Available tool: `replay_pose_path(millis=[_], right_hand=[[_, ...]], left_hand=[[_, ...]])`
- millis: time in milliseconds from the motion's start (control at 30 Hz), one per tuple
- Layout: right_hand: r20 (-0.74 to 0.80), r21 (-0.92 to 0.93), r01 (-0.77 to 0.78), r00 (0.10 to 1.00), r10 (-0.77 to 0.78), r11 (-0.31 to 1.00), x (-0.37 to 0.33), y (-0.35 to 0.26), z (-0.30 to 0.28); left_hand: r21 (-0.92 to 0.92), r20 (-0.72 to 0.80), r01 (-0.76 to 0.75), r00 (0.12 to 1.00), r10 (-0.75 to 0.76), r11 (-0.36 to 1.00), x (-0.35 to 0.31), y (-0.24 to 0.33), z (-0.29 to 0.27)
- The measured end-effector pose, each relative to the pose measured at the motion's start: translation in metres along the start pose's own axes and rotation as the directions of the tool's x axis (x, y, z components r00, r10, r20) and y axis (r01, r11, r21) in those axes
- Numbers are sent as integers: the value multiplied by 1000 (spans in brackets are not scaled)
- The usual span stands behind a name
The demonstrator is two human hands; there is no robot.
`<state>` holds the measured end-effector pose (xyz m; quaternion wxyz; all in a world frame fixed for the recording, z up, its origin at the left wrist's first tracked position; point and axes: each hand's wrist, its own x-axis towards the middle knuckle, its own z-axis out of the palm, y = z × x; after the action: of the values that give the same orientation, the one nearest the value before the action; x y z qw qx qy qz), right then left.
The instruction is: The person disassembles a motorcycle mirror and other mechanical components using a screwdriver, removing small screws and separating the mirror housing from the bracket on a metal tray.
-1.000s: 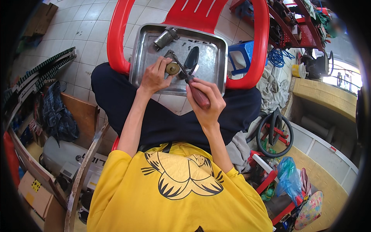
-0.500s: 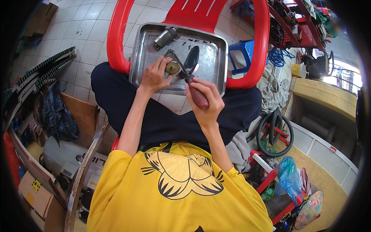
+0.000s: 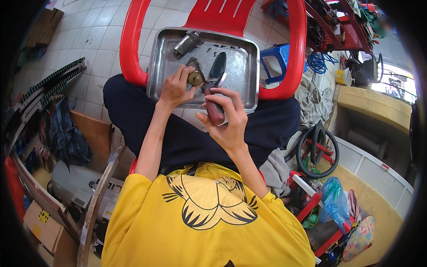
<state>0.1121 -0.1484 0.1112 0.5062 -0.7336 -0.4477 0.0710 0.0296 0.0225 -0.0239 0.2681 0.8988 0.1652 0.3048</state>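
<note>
My left hand [image 3: 174,88] is closed on a dark metal part with a round brass-coloured end [image 3: 195,78], held low over a shallow metal tray [image 3: 247,104]. In my right hand [image 3: 231,116] is a screwdriver [image 3: 215,111] with a dark red handle. Its fingers curve loosely round the handle, and the thumb stands off to the left. The shaft points up and left beside the metal part; its tip is too hidden to place. A grey metal cylinder [image 3: 187,43] lies in the tray's far left. Near the middle is a dark oval piece [image 3: 218,65]. Several small screws [image 3: 223,46] lie along the far side.
The tray rests on a red plastic armchair [image 3: 297,49] whose arms rise on both sides. A blue stool [image 3: 276,62] stands right of it. Further right lie blue cord [image 3: 318,62], grey cloth [image 3: 313,100] and black rubber tubing [image 3: 331,155]. A wooden board [image 3: 91,129] stands left.
The screwdriver handle has shifted left and swung more upright. My right fingers have loosened, with the thumb moving off the handle. My left hand keeps its hold on the metal part.
</note>
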Motion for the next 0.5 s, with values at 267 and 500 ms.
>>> replay_pose_path(millis=[267, 500], right_hand=[[-129, 79, 45, 991, -35, 996, 5, -1, 7], [-101, 62, -52, 993, 58, 997, 32, -20, -7]], left_hand=[[6, 3, 7, 1000, -7, 1000, -1, -1, 3], [0, 8, 19, 1000, -19, 1000, 0, -1, 2]])
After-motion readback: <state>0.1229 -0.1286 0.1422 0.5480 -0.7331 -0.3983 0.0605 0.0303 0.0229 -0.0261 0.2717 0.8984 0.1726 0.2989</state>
